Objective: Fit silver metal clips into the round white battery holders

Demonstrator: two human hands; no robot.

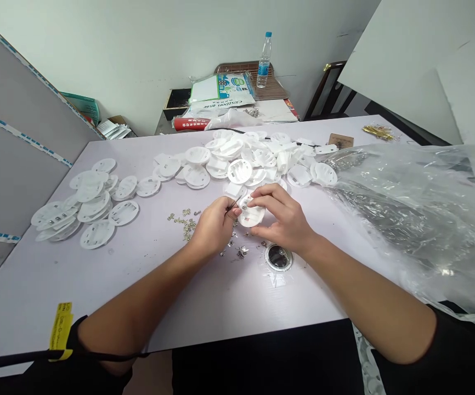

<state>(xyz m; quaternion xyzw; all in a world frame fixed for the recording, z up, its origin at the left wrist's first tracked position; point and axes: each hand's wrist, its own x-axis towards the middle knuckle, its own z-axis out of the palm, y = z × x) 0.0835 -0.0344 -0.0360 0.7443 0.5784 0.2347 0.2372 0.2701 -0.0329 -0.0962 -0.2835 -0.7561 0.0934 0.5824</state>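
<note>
One white disc [253, 218] in hand at a crowded table [204, 302]

Nearest sits a round dark dish [278, 258], with silver metal bits [242, 252] scattered to its left. Beyond these, yellowish metal bits [186, 226] lie left of the disc, which is between the two hands; whether it touches the table cannot be told. The right grip [282, 216] pinches it from the right, thumb at the near edge and fingers over the far part. The left grip [215, 222] presses together on a thin dark tool [232, 205], possibly tweezers.

The disc should handle light and stiff, likely plastic, perhaps slippery; the rim is the sensible hold, clear of the small metal fittings on its face. Being round, it has no clear long axis; its fitted face turns up toward the wearer. The tool's long axis slants away and rightward, tip at the disc.

Farther off spreads a heap of white discs [239, 171], and past the table a water bottle [264, 67] stands upright
</note>
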